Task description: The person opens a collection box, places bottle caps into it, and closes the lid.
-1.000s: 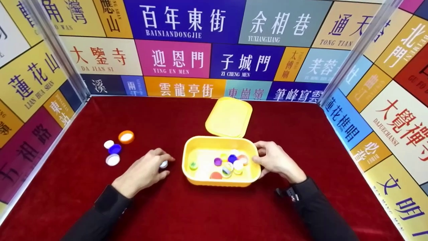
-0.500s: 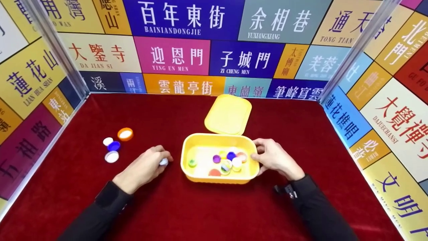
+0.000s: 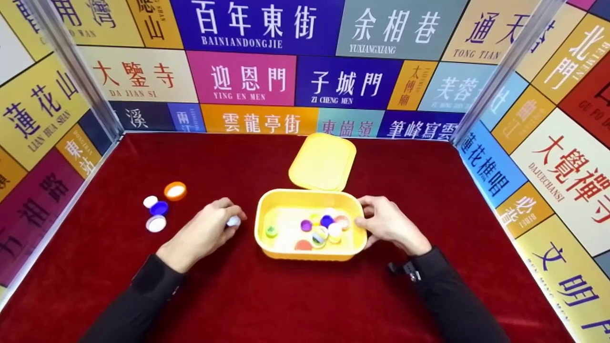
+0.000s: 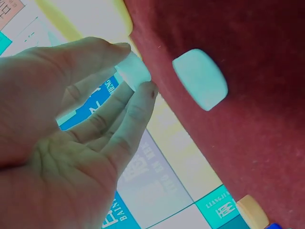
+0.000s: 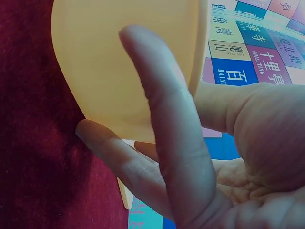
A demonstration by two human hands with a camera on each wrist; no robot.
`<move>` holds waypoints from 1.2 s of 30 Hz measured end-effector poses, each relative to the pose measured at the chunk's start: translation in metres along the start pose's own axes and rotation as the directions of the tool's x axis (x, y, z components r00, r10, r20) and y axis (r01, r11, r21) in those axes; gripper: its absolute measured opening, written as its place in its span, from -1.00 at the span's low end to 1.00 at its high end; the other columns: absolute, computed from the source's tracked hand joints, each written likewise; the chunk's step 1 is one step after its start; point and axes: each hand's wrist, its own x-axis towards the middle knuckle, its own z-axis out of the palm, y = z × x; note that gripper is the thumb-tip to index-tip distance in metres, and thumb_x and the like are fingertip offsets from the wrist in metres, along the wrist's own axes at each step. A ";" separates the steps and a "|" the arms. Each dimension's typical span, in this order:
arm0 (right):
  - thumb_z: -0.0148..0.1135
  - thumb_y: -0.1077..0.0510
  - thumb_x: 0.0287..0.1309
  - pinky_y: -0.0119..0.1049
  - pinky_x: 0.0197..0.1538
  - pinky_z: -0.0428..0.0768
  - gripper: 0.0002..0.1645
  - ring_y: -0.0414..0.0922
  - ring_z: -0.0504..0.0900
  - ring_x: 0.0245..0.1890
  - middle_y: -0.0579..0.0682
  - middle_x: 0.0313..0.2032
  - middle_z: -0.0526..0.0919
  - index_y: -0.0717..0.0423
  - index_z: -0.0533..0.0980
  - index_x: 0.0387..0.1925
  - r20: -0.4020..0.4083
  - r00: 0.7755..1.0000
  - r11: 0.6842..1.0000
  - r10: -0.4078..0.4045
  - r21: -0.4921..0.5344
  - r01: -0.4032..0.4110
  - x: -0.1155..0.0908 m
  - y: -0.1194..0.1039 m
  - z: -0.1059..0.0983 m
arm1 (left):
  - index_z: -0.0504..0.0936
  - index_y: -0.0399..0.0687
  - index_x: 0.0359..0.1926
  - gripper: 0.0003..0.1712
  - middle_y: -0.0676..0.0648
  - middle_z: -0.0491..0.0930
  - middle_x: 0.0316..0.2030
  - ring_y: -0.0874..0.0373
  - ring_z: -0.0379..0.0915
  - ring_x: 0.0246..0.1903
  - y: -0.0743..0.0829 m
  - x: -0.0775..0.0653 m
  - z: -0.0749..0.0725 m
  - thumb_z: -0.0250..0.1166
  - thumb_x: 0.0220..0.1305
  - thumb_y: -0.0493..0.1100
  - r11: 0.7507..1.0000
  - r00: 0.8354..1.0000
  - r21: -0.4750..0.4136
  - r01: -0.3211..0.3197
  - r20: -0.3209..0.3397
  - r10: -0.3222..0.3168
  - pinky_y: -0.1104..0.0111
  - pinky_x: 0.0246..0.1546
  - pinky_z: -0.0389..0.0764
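Observation:
My left hand [image 3: 202, 233] is left of the yellow plastic box [image 3: 310, 255], its thumb and a fingertip pinching a small white bottle cap [image 4: 133, 71]. Past those fingertips, the left wrist view shows a second pale cap [image 4: 200, 78] against the red cloth. At the box's right end, my right hand [image 3: 391, 225] holds the wall, thumb and fingers spread about it in the right wrist view. Inside the box several bottle caps lie mostly to the right: purple [image 3: 306, 225], blue [image 3: 326, 221], white [image 3: 335, 232] and others, with a green one [image 3: 271, 231] apart at the left.
The yellow lid [image 3: 322, 161] lies flat behind the box. On the left of the red cloth are more caps: orange [image 3: 175, 191], blue [image 3: 158, 208], white [image 3: 150, 201] and a pale-rimmed one [image 3: 156, 223]. Printed panels [image 3: 243, 78] wall in the table's back and sides.
My left hand has drawn its fingers in around the white cap and moved slightly up in the head view. The right hand stays at the box end. The whole head view shifts a little.

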 end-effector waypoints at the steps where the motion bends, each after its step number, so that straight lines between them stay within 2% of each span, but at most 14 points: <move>1: 0.37 0.33 0.54 -0.01 -0.35 0.91 -0.43 0.15 0.96 -0.21 0.40 0.15 0.87 0.35 0.58 0.48 0.002 1.000 1.000 -0.005 -0.002 0.005 0.000 0.000 0.000 | 0.88 -0.25 0.06 -0.70 -0.24 0.79 -0.07 -0.11 0.79 -0.05 0.001 0.001 -0.002 0.54 0.35 -0.50 1.000 1.000 -0.003 0.005 -0.008 -0.005 0.04 0.09 0.90; 10: 0.37 0.32 0.54 -0.01 -0.35 0.91 -0.43 0.18 0.96 -0.23 0.38 0.12 0.88 0.33 0.58 0.49 -0.001 1.000 1.000 -0.011 -0.015 0.011 0.001 0.000 0.000 | 0.90 -0.19 0.09 -0.75 -0.21 0.80 -0.04 -0.11 0.79 -0.05 0.012 0.018 -0.016 0.53 0.46 -0.40 0.994 0.992 -0.082 0.067 -0.097 -0.075 0.02 0.12 0.88; 12: 0.37 0.32 0.55 -0.01 -0.35 0.91 -0.43 0.17 0.96 -0.23 0.39 0.12 0.87 0.34 0.58 0.49 0.002 1.000 1.000 -0.013 -0.014 0.013 0.001 -0.001 0.000 | 0.90 -0.19 0.09 -0.77 -0.20 0.80 -0.03 -0.10 0.80 -0.04 0.016 0.022 -0.016 0.55 0.46 -0.38 0.993 0.991 -0.101 0.060 -0.114 -0.071 0.04 0.12 0.89; 16: 0.37 0.32 0.54 -0.02 -0.36 0.91 -0.44 0.15 0.96 -0.25 0.40 0.13 0.87 0.35 0.58 0.48 0.000 1.000 1.000 -0.010 -0.012 0.010 0.001 0.000 -0.001 | 0.89 -0.22 0.10 -0.75 -0.22 0.79 -0.02 -0.08 0.80 -0.04 0.028 0.031 -0.011 0.59 0.44 -0.35 0.993 0.992 -0.120 0.007 -0.126 -0.023 0.08 0.12 0.90; 21: 0.38 0.32 0.54 0.00 -0.35 0.91 -0.43 0.13 0.96 -0.26 0.39 0.12 0.88 0.34 0.59 0.49 -0.002 1.000 1.000 0.000 -0.015 0.000 0.000 -0.002 -0.001 | 0.87 -0.22 0.11 -0.73 -0.23 0.77 -0.01 -0.07 0.78 -0.07 0.043 0.041 -0.002 0.60 0.43 -0.36 0.991 0.994 -0.126 -0.053 -0.103 0.040 0.12 0.08 0.90; 29: 0.38 0.33 0.52 -0.03 -0.37 0.91 -0.43 0.13 0.96 -0.26 0.41 0.13 0.87 0.36 0.59 0.47 0.000 1.000 1.000 -0.014 -0.006 0.014 0.001 -0.004 0.000 | 0.88 -0.22 0.08 -0.76 -0.21 0.74 -0.02 -0.03 0.76 -0.11 0.060 0.057 0.016 0.61 0.44 -0.34 0.986 0.989 -0.069 -0.149 -0.030 0.147 0.17 0.03 0.90; 31: 0.39 0.33 0.52 -0.02 -0.36 0.91 -0.44 0.12 0.95 -0.27 0.41 0.12 0.88 0.35 0.60 0.47 -0.001 1.000 1.000 -0.006 -0.004 0.006 0.000 -0.004 0.000 | 0.88 -0.21 0.07 -0.77 -0.21 0.75 -0.01 -0.03 0.75 -0.09 0.063 0.060 0.021 0.60 0.44 -0.34 0.986 0.988 -0.062 -0.152 0.002 0.153 0.19 0.02 0.89; 36: 0.38 0.34 0.52 0.00 -0.35 0.91 -0.45 0.11 0.95 -0.28 0.40 0.10 0.88 0.34 0.60 0.46 0.002 1.000 1.000 0.003 -0.010 -0.003 0.002 -0.003 0.002 | 0.87 -0.20 0.08 -0.77 -0.21 0.77 0.00 -0.04 0.73 -0.10 0.069 0.064 0.030 0.58 0.45 -0.32 0.992 0.989 -0.063 -0.108 0.092 0.114 0.18 -0.06 0.86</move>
